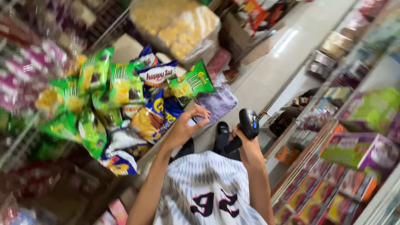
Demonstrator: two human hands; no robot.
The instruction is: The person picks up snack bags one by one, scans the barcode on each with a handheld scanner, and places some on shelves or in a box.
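Note:
My right hand (245, 143) is closed around the handle of a black handheld scanner (249, 121) with a blue button, its head pointing up and away from me. My left hand (183, 127) reaches toward a rack of snack bags, its fingers curled around a small pale flat thing (192, 122) that is mostly hidden by the fingers. It sits right beside a blue and yellow snack bag (152, 116). A green snack bag (192, 82) hangs just above that hand. Both hands are in front of my white patterned shirt (204, 187).
Green, yellow and blue snack bags (100, 91) crowd the wire rack on the left. A big clear bag of yellow snacks (177, 25) lies beyond. Shelves of coloured boxes (354, 150) line the right. A pale tiled floor (266, 71) runs between, and my black shoe (223, 127) shows below.

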